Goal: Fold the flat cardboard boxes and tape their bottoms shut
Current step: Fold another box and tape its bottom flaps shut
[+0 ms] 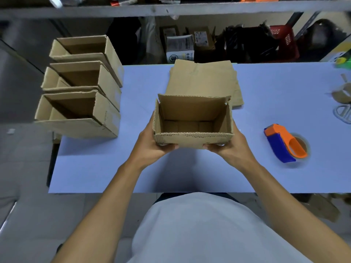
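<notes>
- Pale blue table point(98, 168) fills a cluttered storeroom, with a metal shelf point(171, 9) overhead and a red basket point(284, 42) among packages stowed behind the work surface.
- An opened cardboard box point(193, 122) is held just above the table's middle, its mouth facing up toward the camera and its top flaps standing upright.
- At the box's lower left corner, the person's left hand point(153, 143) grips it, thumb curled onto the near wall and fingers wrapped out of sight along the side.
- Gripping the lower right corner in mirror fashion is the right hand point(229, 147), thumb pressed on the near wall, fingers hidden behind the side.
- Directly behind the held box lies a stack of flat cardboard boxes point(203, 80), resting on the table toward its far edge.
- Three assembled boxes point(79, 88), mouths open, sit in a row at the table's left end, overhanging its edge.
- Well to the right of the hands, a blue-and-orange tape dispenser point(284, 145) loaded with a roll rests on the table.
- Another roll of brown tape point(341, 94) sits at the right border, partly cut off.
</notes>
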